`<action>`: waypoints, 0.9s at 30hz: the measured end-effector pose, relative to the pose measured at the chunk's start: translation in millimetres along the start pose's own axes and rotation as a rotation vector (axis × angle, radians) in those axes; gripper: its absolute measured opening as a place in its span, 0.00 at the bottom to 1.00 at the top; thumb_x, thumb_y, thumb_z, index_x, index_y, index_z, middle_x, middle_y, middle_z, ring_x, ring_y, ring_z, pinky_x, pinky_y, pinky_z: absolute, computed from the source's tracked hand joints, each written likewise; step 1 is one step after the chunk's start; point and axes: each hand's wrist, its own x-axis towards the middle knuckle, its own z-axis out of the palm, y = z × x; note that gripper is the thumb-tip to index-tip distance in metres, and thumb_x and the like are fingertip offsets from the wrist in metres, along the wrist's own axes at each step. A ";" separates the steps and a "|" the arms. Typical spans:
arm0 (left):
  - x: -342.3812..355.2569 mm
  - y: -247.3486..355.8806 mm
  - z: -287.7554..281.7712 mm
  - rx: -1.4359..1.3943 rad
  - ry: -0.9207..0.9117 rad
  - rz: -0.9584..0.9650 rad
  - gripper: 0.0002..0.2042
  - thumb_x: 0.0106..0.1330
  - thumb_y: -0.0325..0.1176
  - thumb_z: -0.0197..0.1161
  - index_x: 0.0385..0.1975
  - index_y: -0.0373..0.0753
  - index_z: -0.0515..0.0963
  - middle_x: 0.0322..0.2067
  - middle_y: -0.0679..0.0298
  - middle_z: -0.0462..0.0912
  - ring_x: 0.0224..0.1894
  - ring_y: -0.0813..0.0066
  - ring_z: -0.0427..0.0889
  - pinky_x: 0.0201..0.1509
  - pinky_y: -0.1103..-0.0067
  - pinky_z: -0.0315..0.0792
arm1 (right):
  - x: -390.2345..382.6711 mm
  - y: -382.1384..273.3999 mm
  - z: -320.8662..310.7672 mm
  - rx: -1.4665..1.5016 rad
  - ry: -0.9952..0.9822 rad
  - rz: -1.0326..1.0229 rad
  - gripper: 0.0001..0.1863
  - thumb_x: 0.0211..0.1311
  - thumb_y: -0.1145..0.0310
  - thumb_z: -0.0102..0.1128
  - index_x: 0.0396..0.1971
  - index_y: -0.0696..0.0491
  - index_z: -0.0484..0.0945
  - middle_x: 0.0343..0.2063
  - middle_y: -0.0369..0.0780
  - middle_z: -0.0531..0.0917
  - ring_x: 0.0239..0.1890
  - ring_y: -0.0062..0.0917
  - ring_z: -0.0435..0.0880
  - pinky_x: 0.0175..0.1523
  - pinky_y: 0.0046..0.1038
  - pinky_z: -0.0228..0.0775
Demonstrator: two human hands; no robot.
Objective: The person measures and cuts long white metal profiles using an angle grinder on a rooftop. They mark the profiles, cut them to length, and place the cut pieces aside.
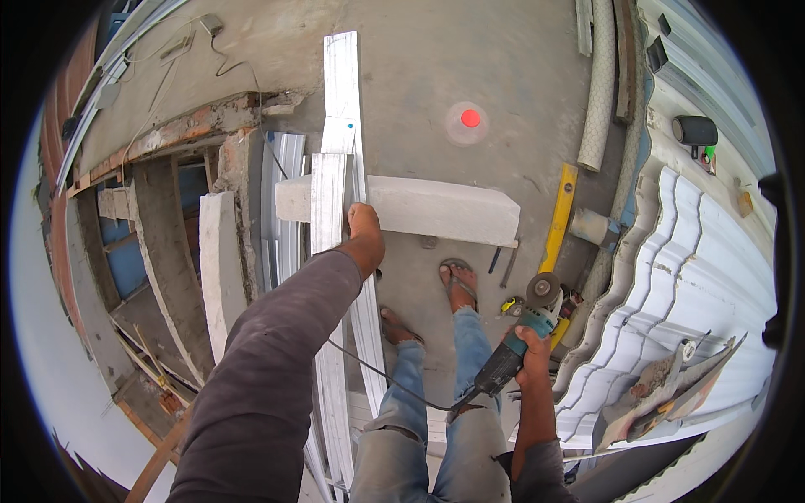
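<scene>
My right hand is wrapped round the body of a teal and black angle grinder, its disc pointing up and away from me. A black cord runs from its back end to the left. My left hand is closed at the right edge of a silvery metal channel, which lies across a pale block. Some of its fingers are hidden by the hand itself. Longer metal channels pass beside and under it, running toward my feet.
A yellow spirit level, a tape measure and a slim hand tool lie at right. Farther off sits a red round thing on a clear disc. Left is an opening in the concrete; right, white corrugated sheets.
</scene>
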 end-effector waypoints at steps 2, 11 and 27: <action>-2.0 2.3 -3.5 0.002 0.056 0.023 0.14 0.64 0.41 0.69 0.48 0.53 0.90 0.42 0.74 0.89 0.46 0.74 0.85 0.38 0.69 0.69 | 1.6 -1.7 -3.9 -0.026 0.010 -0.008 0.16 0.56 0.69 0.66 0.43 0.60 0.77 0.30 0.44 0.85 0.29 0.32 0.87 0.35 0.34 0.84; -66.8 4.4 13.3 0.049 0.477 0.137 0.08 0.64 0.35 0.67 0.39 0.46 0.91 0.36 0.69 0.87 0.44 0.69 0.81 0.40 0.75 0.70 | 4.9 -4.2 -17.5 -0.072 0.044 -0.052 0.17 0.56 0.66 0.66 0.43 0.59 0.78 0.30 0.42 0.84 0.28 0.31 0.86 0.35 0.34 0.82; -69.3 -18.0 128.7 -0.555 1.437 0.082 0.05 0.60 0.35 0.70 0.24 0.46 0.84 0.29 0.68 0.79 0.35 0.69 0.84 0.41 0.71 0.77 | -7.6 -0.1 10.6 -0.081 0.021 -0.093 0.16 0.56 0.68 0.69 0.42 0.58 0.77 0.28 0.42 0.84 0.27 0.31 0.86 0.34 0.33 0.81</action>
